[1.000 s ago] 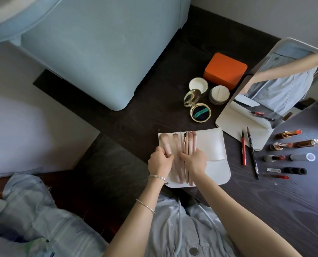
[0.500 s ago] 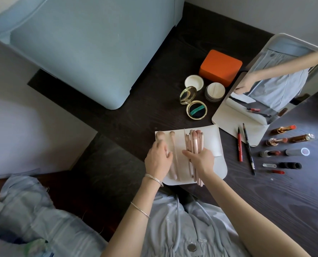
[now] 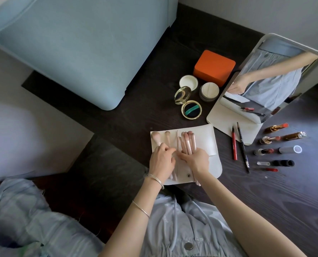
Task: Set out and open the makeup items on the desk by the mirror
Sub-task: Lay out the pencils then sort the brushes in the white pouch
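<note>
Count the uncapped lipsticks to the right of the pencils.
3, stacked in a column right of the mirror base: top lipstick, middle lipstick, bottom lipstick. The small red item nearer the desk edge is unclear.

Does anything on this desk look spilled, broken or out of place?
Nothing looks spilled or broken. The lipsticks lie uncapped in tidy rows right of the mirror, the gold compact sits open, and both hands spread pink brushes on the white pouch. Only oddity: some brush handles overhang the pouch's near edge.
</note>
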A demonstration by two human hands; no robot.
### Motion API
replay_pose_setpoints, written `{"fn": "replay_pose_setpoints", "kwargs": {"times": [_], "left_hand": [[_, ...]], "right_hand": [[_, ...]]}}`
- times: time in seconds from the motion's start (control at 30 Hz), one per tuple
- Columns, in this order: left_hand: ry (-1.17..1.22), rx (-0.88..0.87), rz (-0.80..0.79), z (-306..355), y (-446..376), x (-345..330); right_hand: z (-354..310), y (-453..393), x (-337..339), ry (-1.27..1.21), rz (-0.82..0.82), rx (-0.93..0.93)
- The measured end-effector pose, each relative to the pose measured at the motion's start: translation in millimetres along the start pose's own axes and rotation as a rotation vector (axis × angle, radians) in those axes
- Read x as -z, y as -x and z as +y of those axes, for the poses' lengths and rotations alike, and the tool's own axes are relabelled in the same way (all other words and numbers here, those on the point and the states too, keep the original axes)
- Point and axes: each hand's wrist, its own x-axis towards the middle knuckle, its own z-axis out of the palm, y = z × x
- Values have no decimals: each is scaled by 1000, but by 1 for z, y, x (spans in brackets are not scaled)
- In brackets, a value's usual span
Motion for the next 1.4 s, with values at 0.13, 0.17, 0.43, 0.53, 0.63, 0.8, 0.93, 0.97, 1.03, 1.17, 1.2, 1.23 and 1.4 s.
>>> {"fn": "replay_pose_setpoints", "kwargs": {"times": [0.13, 0.17, 0.43, 0.53, 0.63, 0.8, 0.93, 0.97, 1.03, 1.17, 1.2, 1.23, 1.4], "left_hand": [[-13, 1, -12, 1, 1, -1], [-18, 4, -12, 2, 1, -1], [4, 56, -27, -5, 2, -1], [10, 83, -24, -6, 2, -1], [20, 102, -15, -6, 2, -1], [23, 74, -1, -8, 2, 0], [45, 64, 22, -10, 3, 1], [49, 66, 24, -10, 2, 1], [49, 64, 26, -9, 2, 2], [49, 57, 18, -10, 4, 3], [53, 56, 22, -10, 4, 2], [59, 51, 29, -10, 4, 2], [96, 33, 50, -9, 3, 0]], "right_hand": [[3, -2, -1, -37, -14, 11], [4, -3, -1, -41, -18, 11], [5, 0, 3, -281, -49, 19], [3, -1, 8, -373, -87, 19], [2, -5, 7, -270, -64, 43], [-3, -2, -4, -104, -21, 126], [-8, -1, -11, -69, -2, 138], [-10, 0, -12, -64, -1, 135], [-12, 1, -13, -48, -7, 140], [-13, 3, -15, -62, -21, 140], [-12, 3, -14, -77, -23, 135], [-10, 2, -13, -105, -29, 130], [-5, 0, 0, -305, -82, 73]]}}
